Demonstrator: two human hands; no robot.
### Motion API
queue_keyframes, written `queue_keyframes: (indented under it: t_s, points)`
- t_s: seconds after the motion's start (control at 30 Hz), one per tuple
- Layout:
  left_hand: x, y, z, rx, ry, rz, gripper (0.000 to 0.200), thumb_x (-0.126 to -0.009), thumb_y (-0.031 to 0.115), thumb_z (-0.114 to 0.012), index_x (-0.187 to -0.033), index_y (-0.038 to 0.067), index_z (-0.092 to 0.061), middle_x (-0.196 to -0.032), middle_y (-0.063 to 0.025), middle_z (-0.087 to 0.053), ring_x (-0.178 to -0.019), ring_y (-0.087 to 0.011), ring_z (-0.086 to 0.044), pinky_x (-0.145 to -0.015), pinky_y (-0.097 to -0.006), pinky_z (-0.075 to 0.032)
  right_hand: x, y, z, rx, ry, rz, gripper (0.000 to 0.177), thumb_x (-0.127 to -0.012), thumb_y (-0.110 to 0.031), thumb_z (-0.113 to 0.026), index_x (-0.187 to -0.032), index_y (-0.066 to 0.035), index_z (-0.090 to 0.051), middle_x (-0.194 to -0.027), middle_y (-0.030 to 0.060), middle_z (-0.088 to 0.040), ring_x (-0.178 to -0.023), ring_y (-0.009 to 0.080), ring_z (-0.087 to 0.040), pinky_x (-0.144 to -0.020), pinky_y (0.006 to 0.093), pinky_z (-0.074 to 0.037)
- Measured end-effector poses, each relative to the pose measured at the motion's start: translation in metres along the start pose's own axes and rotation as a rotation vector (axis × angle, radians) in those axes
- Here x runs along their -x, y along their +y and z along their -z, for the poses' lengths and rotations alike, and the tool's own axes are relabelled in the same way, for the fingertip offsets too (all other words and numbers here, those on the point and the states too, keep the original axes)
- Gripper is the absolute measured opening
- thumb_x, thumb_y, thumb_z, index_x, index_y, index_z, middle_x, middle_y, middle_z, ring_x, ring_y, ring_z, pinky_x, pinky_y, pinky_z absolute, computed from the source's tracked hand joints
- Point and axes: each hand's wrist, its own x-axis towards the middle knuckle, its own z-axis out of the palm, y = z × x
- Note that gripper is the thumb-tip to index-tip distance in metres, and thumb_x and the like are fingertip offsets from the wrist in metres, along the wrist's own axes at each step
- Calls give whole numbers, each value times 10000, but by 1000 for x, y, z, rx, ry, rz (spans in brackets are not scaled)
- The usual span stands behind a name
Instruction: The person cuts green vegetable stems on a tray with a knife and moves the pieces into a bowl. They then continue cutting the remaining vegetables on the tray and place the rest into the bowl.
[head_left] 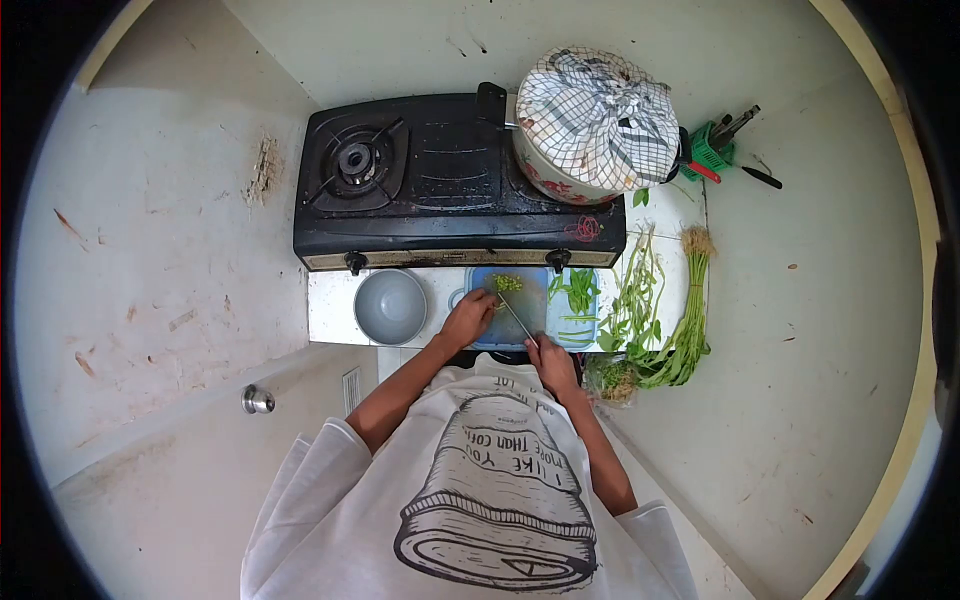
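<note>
A knife is in my right hand, its fingers wrapped round the handle and the blade slanting up and left over the blue cutting board. My left hand is closed beside the blade tip; what its fingers pinch is too small to make out. Small chopped green pieces lie on the board just above the blade. Green leaves and some cut stems rest on the board's right part.
A grey bowl stands left of the board. Behind is a black gas stove bearing a cloth-topped pot. To the right lie loose greens, a tied bundle and a plastic bag. A green basket holds utensils.
</note>
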Motion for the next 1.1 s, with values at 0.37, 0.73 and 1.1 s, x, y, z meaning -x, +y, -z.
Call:
queue_keyframes:
  t_s: [0.37,0.73,1.1]
  points:
    - [2,-4,-7,65,57,16,143,-880,8,-658,-1017,23,-695,-960,-183,-622,-940,-401,-642,-843,-476,-533,-20,5,-35,273,35,110,419,-1091,-406,-477,-986,-4,-535,-694,240,-692,-615,437,-702,-537,515,-575]
    - [7,-15,-18,61,121,39,118,-901,43,-694,-1015,15,-702,-916,-155,-650,-754,-318,-679,-711,-415,-556,-8,11,-28,344,4,89,437,-1074,-430,-491,-987,-5,-546,-661,207,-692,-613,422,-717,-524,508,-583]
    - [9,-9,-16,85,118,82,114,-890,27,-697,-1003,23,-711,-927,-154,-650,-751,-330,-669,-713,-428,-552,-19,-8,-25,266,25,39,434,-1075,-414,-478,-1025,11,-547,-722,240,-707,-688,459,-723,-600,552,-588]
